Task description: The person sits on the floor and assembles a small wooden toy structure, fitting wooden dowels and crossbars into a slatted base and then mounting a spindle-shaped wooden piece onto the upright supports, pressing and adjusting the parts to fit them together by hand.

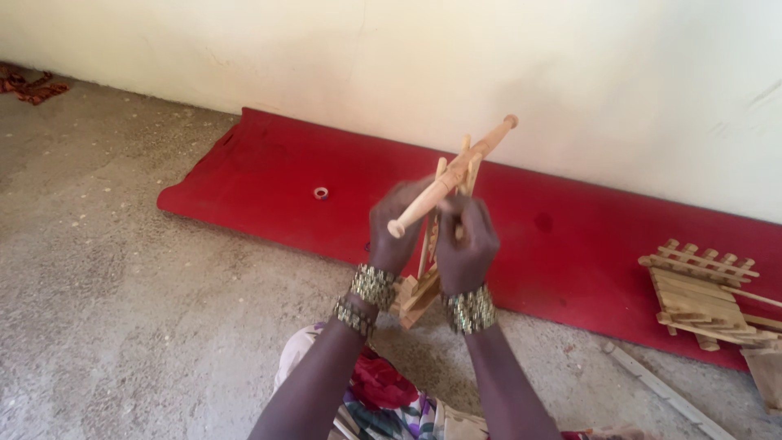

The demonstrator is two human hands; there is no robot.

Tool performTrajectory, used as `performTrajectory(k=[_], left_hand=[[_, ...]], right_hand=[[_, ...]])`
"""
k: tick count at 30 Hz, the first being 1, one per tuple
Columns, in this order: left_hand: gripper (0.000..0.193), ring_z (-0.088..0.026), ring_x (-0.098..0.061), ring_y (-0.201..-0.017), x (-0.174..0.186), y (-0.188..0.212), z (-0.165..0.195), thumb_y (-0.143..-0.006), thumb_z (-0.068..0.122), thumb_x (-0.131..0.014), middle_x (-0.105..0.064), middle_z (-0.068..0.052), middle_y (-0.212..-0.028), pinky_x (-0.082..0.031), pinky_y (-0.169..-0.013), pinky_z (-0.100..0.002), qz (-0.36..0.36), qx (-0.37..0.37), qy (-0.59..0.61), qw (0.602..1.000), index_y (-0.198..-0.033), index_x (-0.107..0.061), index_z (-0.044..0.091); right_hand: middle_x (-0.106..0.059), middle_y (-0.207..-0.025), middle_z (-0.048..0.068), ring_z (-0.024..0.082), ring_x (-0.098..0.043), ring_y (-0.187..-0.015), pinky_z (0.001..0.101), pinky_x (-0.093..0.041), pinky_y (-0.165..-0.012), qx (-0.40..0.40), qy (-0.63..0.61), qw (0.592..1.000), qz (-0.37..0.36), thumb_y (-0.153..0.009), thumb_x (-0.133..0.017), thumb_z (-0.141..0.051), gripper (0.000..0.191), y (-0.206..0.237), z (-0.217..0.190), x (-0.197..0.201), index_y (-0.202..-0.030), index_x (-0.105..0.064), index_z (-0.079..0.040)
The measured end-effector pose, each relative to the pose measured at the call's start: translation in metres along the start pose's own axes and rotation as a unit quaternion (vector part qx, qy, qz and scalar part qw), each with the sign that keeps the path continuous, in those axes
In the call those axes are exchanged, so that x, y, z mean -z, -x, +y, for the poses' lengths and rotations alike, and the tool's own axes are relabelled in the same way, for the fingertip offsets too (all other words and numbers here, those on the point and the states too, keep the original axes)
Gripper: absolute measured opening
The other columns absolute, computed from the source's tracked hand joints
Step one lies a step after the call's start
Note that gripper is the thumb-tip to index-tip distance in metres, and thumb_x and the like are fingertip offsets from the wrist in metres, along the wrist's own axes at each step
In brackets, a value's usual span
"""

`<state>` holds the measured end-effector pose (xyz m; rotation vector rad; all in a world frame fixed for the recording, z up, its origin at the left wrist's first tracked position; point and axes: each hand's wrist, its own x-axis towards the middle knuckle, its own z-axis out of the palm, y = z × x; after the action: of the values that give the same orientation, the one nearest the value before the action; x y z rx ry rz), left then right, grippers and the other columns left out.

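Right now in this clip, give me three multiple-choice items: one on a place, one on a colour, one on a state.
1. Where does the small tape roll lie?
A on the red mat
B on the bare floor
C in a hand
2. What colour is the wall?
A blue
B off-white
C black
3. What are the hands doing?
A resting empty
B both gripping the wooden stick piece
C holding cloth

Key: 1 A, the roll sits on the mat. 2 B, the wall is pale. 3 B, left hand and right hand close around the piece.
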<state>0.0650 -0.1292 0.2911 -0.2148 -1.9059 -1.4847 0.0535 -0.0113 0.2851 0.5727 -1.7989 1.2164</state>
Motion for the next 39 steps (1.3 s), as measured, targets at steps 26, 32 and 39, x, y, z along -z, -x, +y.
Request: performTrajectory(k=[26, 32, 39], left_hand=[[0.035, -0.023, -0.075, -0.095, -0.051, 0.009, -0.018, -0.097, 0.023, -0.067, -0.074, -0.013, -0.106, -0.065, -0.079, -0.035, -0.127, 0.236, 0.186, 0.945, -0.126, -0.065, 0.003], [0.037, -0.024, -0.078, -0.105, -0.049, 0.057, -0.043, -0.102, 0.022, -0.066, -0.075, -0.016, -0.110, -0.065, -0.084, -0.031, -0.053, 0.127, 0.038, 0.990, -0.127, -0.054, -0.002], [0.055, -0.039, -0.045, -0.139, -0.056, 0.085, 0.008, -0.102, 0.018, -0.050, -0.037, -0.029, -0.148, -0.059, -0.099, -0.045, 0.051, 0.024, -0.047, 0.997, -0.150, -0.034, -0.004]], right_hand=[[-0.078, -0.095, 0.007, 0.017, -0.075, -0.080, 0.0340, -0.064, -0.071, -0.390, -0.429, 0.812, -0.063, -0.092, -0.062, -0.005, 0.015, 0.004, 0.044, 0.051, -0.103, -0.071, -0.002], [-0.074, -0.083, 0.008, 0.015, -0.067, -0.067, 0.0289, -0.056, -0.060, -0.513, -0.232, 0.825, -0.057, -0.094, -0.073, -0.007, 0.010, 0.066, 0.069, 0.024, -0.099, -0.072, 0.002], [-0.072, -0.083, 0.007, 0.011, -0.066, -0.071, 0.0245, -0.056, -0.064, -0.370, -0.215, 0.903, -0.030, -0.095, -0.067, -0.002, 0.009, 0.045, 0.081, 0.014, -0.101, -0.074, -0.001]])
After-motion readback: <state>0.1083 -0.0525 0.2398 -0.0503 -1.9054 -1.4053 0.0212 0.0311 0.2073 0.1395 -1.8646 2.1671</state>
